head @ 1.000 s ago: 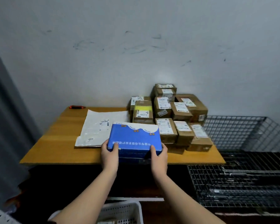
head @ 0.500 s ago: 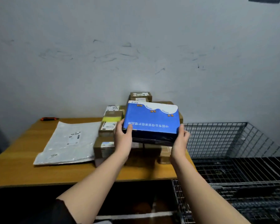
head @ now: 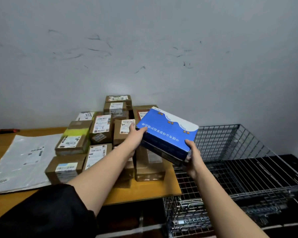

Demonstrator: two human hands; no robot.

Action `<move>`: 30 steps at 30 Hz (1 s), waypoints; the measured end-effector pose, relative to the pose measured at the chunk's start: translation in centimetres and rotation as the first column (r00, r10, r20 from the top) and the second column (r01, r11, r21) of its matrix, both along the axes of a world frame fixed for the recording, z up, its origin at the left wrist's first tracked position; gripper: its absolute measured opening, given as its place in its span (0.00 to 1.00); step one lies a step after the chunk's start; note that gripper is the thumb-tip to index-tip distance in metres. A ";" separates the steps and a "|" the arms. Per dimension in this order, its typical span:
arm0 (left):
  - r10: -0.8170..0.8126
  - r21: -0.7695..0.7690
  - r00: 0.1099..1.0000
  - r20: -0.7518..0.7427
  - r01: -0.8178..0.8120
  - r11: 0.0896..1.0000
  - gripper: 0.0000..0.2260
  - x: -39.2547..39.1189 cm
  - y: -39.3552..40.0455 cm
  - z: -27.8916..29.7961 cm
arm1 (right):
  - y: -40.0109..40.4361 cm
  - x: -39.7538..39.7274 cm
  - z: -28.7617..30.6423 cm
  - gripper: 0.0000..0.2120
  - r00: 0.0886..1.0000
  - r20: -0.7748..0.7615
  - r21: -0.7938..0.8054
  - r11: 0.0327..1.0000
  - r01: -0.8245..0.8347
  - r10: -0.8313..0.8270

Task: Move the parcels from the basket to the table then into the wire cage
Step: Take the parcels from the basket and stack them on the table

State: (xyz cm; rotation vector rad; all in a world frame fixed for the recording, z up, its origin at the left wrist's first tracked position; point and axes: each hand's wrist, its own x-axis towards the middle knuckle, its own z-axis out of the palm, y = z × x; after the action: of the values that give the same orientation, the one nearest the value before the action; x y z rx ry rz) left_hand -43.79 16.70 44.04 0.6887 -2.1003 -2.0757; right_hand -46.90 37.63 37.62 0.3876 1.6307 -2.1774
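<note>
I hold a flat blue and white box (head: 167, 133) in the air, tilted, above the right end of the wooden table (head: 144, 191). My left hand (head: 136, 134) grips its left edge with the thumb on top. My right hand (head: 192, 155) grips its near right corner. The box hangs at the border between the table and the wire cage (head: 239, 162), which stands to the right. Several brown cardboard parcels (head: 100, 129) with white labels are stacked on the table behind and under the box. The basket is out of view.
A flat grey mailer bag (head: 22, 160) lies on the table's left part. A small red and black tool (head: 6, 131) lies at the table's far left edge by the wall. Folded wire panels lie inside the cage's bottom (head: 258, 203).
Both hands have lifted the blue box from the table's front edge and carried it right toward the cage, and it now tilts. My view has swung right.
</note>
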 end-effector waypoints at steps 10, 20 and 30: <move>-0.215 0.038 0.920 0.329 0.214 0.976 0.31 -1.4 5.3 -6.7 | -4.9 0.3 -6.0 0.58 0.944 0.195 -0.031 0.960 0.279 -0.268; -0.128 0.005 0.927 0.351 0.135 0.991 0.22 -3.2 3.6 -9.6 | -9.6 -3.0 -13.3 0.72 0.936 0.296 0.028 0.981 0.191 -0.190; -0.151 -0.383 0.878 0.454 0.345 0.857 0.33 -4.2 3.1 -10.9 | -6.6 -3.7 -9.3 0.43 0.931 0.171 0.476 0.854 0.208 -0.322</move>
State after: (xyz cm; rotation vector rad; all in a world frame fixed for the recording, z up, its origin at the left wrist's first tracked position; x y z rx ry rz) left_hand -47.95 19.84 33.15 0.8653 -2.9210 -1.5158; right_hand -50.55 31.05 28.34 1.0342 2.0247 -1.8058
